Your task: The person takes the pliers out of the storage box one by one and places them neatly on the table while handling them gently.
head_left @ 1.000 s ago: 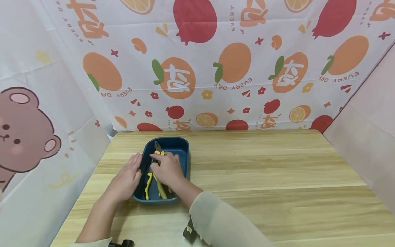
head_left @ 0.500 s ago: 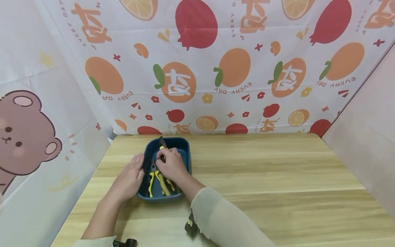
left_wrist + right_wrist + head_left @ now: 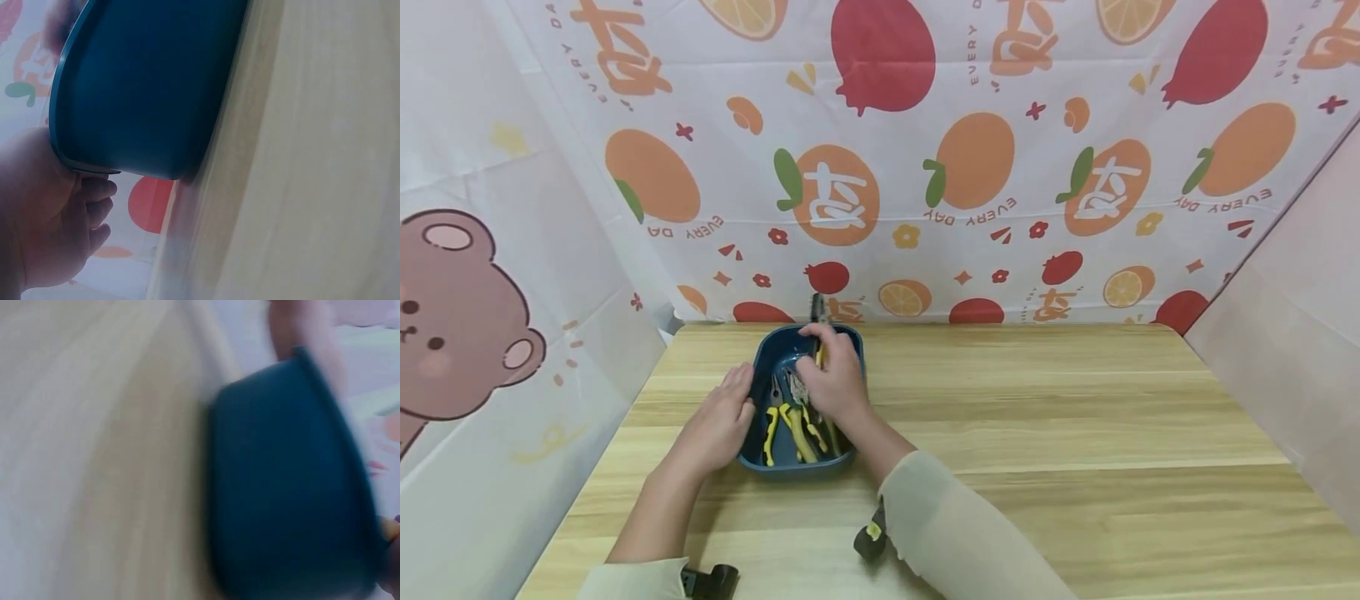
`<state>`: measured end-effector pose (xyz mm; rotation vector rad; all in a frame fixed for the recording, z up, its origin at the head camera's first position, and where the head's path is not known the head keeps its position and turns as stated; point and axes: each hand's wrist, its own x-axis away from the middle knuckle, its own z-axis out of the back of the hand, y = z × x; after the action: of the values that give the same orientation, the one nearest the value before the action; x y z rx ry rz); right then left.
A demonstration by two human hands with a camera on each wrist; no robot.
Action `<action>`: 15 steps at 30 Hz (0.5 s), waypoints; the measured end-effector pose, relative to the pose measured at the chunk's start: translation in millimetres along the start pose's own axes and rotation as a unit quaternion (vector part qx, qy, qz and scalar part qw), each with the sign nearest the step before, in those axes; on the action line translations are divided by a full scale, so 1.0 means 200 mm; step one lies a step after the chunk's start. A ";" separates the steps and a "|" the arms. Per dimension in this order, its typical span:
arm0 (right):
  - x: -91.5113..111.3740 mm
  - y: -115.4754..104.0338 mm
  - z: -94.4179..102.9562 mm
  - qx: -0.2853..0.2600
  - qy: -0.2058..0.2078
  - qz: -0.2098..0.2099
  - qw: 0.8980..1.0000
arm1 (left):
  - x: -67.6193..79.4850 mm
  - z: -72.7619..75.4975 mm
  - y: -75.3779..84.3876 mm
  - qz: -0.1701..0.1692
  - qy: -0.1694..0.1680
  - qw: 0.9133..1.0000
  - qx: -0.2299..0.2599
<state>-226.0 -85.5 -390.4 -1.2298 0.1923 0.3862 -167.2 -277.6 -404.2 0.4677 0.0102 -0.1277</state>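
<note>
A dark blue bin (image 3: 763, 467) stands on the table with several yellow-and-black pliers (image 3: 790, 421) lying in it. My right hand (image 3: 837, 375) grips a pair of pliers (image 3: 817, 308) over the bin's far right part; their dark head points up past the far rim, and the palm hides most of the handles. Along the bin's left rim rests my left hand (image 3: 718, 421), its fingers stretched forward against the wall. Seen from the left wrist, this hand (image 3: 47, 212) touches the bin's edge (image 3: 137, 112). The right wrist view is blurred and shows mainly the bin's outer wall (image 3: 287, 487).
The wooden table (image 3: 1037, 433) stretches to the right of the bin. Behind it hangs a fruit-print cloth (image 3: 910, 167), close to the bin's far end. A white cloth with a bear print (image 3: 467, 317) stands at the left.
My right hand has lifted one pair of pliers from among the others, up and toward the far right of the bin. My left hand has stayed at the left rim.
</note>
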 end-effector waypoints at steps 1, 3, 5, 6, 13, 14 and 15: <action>0.00 -0.01 0.04 -0.022 0.017 0.009 1.000 | 0.00 0.00 0.00 0.000 0.000 1.000 -0.001; 0.01 -0.02 0.14 -0.059 0.046 0.021 0.997 | 0.00 0.00 0.00 0.001 -0.001 1.000 -0.002; 0.01 0.00 0.23 -0.082 0.073 0.012 0.994 | 0.00 0.00 0.01 0.002 -0.003 1.000 0.001; 0.02 0.02 0.28 -0.086 0.080 -0.003 0.993 | 0.00 0.00 0.01 0.003 -0.004 1.000 0.002; 0.06 0.27 0.40 -0.015 0.049 -0.104 0.993 | 0.01 0.00 0.00 0.010 -0.007 1.000 0.010; 0.06 0.30 0.40 0.003 0.035 -0.102 0.994 | 0.01 0.00 0.00 0.011 -0.007 1.000 0.013; 0.06 0.32 0.39 0.023 0.021 -0.096 0.995 | 0.00 0.00 0.00 0.011 -0.006 1.000 0.015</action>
<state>-243.9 8.8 -425.2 -1.1992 0.1160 0.1880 -166.2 -276.8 -404.4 0.4960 -0.0088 -0.1092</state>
